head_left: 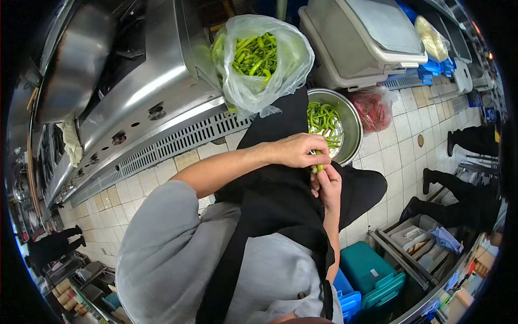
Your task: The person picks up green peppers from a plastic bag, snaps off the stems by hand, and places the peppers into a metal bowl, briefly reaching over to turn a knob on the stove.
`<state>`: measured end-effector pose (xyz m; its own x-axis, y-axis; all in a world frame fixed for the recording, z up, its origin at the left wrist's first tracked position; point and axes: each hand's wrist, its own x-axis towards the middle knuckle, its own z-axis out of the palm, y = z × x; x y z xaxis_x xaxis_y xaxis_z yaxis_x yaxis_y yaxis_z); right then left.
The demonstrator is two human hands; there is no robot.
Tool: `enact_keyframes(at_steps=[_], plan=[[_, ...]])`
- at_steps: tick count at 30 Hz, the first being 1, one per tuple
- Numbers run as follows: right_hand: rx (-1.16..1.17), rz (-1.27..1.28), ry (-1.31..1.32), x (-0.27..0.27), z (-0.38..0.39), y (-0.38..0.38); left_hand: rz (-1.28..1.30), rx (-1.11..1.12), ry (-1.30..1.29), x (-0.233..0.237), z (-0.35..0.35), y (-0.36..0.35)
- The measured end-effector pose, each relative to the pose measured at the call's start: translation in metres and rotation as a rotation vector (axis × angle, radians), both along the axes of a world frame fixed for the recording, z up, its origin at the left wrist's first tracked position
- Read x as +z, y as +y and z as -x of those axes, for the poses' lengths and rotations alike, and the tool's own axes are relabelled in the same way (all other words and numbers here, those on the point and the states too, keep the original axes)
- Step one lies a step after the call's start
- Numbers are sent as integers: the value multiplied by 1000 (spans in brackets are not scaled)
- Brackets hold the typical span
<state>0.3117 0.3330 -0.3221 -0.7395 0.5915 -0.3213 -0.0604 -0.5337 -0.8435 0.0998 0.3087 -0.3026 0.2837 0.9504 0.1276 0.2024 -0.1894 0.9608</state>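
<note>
My left hand [300, 150] has its thumb and fingers closed on a green chili pepper [320, 168]. Just below it, my right hand [328, 187] is closed around the lower part of the same pepper, and the fingers hide some of it. Beyond the hands stands a round metal pot [353, 125] with green chili peppers [322, 117] lying in it. A clear plastic bag [294, 59], open at the top and full of green chili peppers [256, 54], sits farther off to the left.
A steel stove [162, 65] runs along the left. Behind the pot are a bag of red chili peppers [372, 110] and a large lidded bin [345, 48]. Teal crates [367, 264] stand at lower right on the tiled floor [399, 156]. Other people's legs [458, 189] show at right.
</note>
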Motion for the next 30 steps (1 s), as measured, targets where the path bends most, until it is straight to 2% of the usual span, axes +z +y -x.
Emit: enact_keyframes(at_steps=[3, 4, 6, 7, 9, 14, 16, 18, 20, 21, 22, 23, 24, 25, 26, 28, 30], plan=[[-5, 73, -8, 6, -1, -3, -95, 307, 128, 3, -8, -12], [-7, 67, -34, 6, 0, -3, -89, 303, 127, 3, -9, -13], [-5, 62, -64, 10, 1, -4, -293, 354, 323, 3, -11, -14], [0, 19, -76, 13, 1, -4, -292, 356, 323, 7, -11, -14], [5, -39, -82, 9, -2, -8, -409, 319, 494, 17, -12, -15], [29, -33, -53, 9, -6, -10, -295, 354, 406, -7, -30, -1], [29, -37, -37, 10, -8, -10, 857, 126, -296, -12, -35, 1], [26, -168, -64, 13, -6, -12, 827, 94, -272, -24, -38, 7], [-12, -80, 3, 15, -4, -10, 680, 335, -293, -23, -44, 17], [-32, -20, 6, 16, -2, -9, 438, 397, -54, -21, -38, 26], [-34, -24, 7, 17, -3, -8, 78, 479, 97, -30, -32, 33], [-45, 6, 14, 16, -5, -8, -143, 609, 211, -14, -17, 36], [-58, 35, 24, 15, -6, -7, -247, 757, 236, 3, 2, 37], [-62, 9, 22, 11, -7, -7, -195, 847, 181, 12, 25, 38], [-79, 8, 17, 9, -6, -7, -208, 965, 324, 20, 52, 36], [-91, 72, 50, 6, -8, -7, -217, 1125, 542, -10, 114, 41], [-107, 89, 54, 2, -6, -5, 102, 1068, 774, -41, 149, 45]])
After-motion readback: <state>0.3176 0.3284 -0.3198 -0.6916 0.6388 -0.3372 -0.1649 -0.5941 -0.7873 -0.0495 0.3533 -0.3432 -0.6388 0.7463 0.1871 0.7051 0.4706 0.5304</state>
